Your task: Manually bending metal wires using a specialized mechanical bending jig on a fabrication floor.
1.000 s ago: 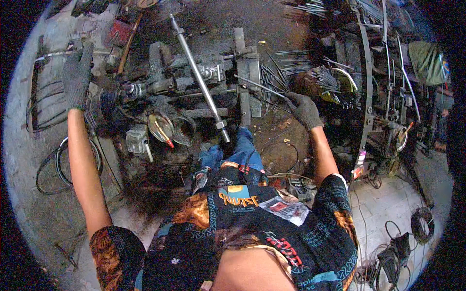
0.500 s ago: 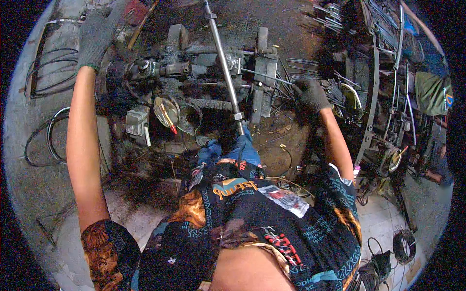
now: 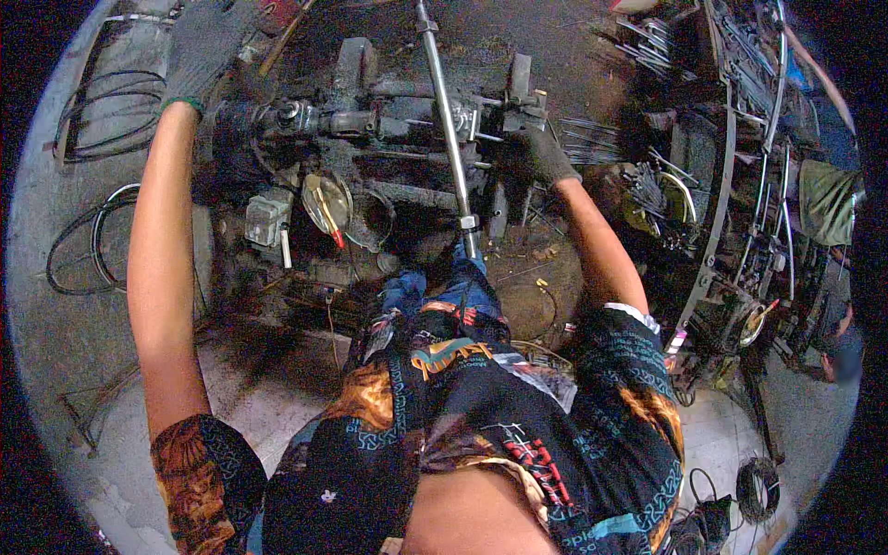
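Observation:
My left hand (image 3: pixel 208 54), in a grey knit glove, reaches up past the left end of a dark, greasy machine (image 3: pixel 393 125). Its fingers run toward the top edge, beside a red object (image 3: pixel 276 15); what they touch is hidden. At the machine's right end, my gloved right hand (image 3: pixel 544 153) is closed around a thin metal rod (image 3: pixel 487 138), which runs left into the machine. Crossing over the machine is a long, shiny steel bar (image 3: pixel 448 116) with nuts on it, its lower end near my legs.
Bundles of thin rods (image 3: pixel 647 46) lie at the upper right, and more rods stand in a round holder (image 3: pixel 647 194). A round dish (image 3: pixel 326 203) with a red-tipped tool sits below the machine. Black cable coils (image 3: pixel 97 240) lie left. Another person's arm shows far right.
My right hand has moved left along with the rod, up to the machine's right end. The rod's exposed length is shorter. My left hand stays beside the red object as the view shifts slightly.

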A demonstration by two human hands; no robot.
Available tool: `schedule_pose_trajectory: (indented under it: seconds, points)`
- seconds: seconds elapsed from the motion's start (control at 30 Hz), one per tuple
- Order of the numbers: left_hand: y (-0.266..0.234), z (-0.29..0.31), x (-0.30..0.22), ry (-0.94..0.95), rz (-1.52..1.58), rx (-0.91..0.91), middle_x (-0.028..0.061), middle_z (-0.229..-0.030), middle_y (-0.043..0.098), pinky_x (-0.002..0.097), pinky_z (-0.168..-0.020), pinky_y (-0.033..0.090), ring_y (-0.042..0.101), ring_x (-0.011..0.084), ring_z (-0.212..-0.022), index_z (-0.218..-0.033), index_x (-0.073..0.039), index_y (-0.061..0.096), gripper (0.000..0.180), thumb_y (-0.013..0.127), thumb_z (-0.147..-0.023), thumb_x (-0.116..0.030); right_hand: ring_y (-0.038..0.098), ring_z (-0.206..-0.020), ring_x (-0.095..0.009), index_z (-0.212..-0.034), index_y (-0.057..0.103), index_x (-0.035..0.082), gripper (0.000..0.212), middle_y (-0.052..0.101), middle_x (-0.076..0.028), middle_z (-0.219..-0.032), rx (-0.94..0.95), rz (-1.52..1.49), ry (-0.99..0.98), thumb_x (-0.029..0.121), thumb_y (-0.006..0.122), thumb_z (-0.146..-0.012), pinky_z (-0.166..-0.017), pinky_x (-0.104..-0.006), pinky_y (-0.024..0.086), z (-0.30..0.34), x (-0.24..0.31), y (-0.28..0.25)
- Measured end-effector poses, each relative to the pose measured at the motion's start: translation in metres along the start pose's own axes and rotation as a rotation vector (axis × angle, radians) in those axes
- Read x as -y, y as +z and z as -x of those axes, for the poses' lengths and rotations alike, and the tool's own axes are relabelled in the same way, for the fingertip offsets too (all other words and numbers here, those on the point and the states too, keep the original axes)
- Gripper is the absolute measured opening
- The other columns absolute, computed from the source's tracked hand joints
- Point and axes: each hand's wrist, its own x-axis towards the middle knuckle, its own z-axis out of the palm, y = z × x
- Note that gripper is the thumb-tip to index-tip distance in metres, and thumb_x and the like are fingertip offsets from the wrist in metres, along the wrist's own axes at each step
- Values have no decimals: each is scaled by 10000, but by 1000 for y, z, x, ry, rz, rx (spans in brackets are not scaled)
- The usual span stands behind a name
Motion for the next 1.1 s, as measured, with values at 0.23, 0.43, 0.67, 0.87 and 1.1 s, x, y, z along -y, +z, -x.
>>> schedule_pose_trajectory:
  seconds: [0.23, 0.43, 0.67, 0.87, 1.1]
  points:
    - [-9, 5, -27, -105, 60, 24, 296, -679, 581, 521, -610, 422, 631, 418, -625, -742, 61, 659, 690, 575, -952, -590, 689, -1033, -403, -1145, 733, 61, 343, 732, -203, -1071, 147, 145, 52, 247, 759, -859, -899, -462, 544, -11, 39, -11]
    - [-9, 6, -8, -129, 123, 10, 288, -719, 630, 503, -628, 457, 673, 392, -658, -786, 44, 700, 630, 564, -960, -545, 684, -1076, -356, -1280, 680, 62, 405, 710, -176, -1194, -351, 128, -101, 199, 746, -905, -933, -424, 541, 14, 64, -27]
    - [-4, 11, -2, 29, 204, -53, 253, -821, 696, 514, -687, 490, 691, 406, -752, -930, 16, 731, 507, 588, -941, -471, 643, -1186, -302, -1344, 642, 28, 386, 679, -170, -1308, -129, -398, 453, 225, 645, -1012, -1029, -400, 491, 92, 95, -35]
    - [20, 5, 2, -39, 241, -69, 263, -857, 694, 540, -717, 497, 684, 429, -818, -848, 9, 719, 520, 609, -909, -495, 669, -1132, -284, -1303, 669, 13, 403, 723, -146, -1195, 76, -374, 216, 305, 603, -1033, -1004, -386, 503, 105, 192, -20]
    - [34, 0, 11, 67, 163, -160, 248, -721, 647, 547, -665, 483, 666, 403, -716, -729, 14, 683, 545, 585, -924, -486, 658, -901, -133, -1337, 639, 11, 404, 715, -56, -1105, 224, -647, 455, 294, 602, -1051, -792, -302, 547, 80, 241, -64]
